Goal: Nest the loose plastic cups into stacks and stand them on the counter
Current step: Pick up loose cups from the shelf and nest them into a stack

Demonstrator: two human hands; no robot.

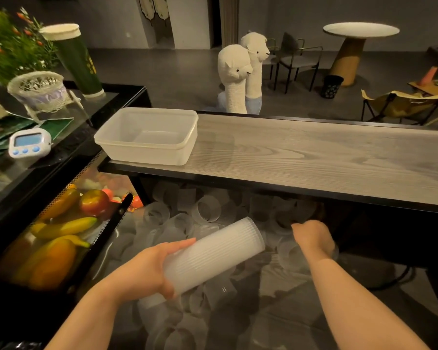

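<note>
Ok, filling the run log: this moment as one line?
left hand: holds nested stack, tilted | right hand: reaching into loose cups | counter: no stacks

The nested stack of cups (213,258) is ribbed, frosted, translucent plastic — so is the smooth tub (147,137); the tabletop (314,157) shows matt, pale wood grain.
</note>
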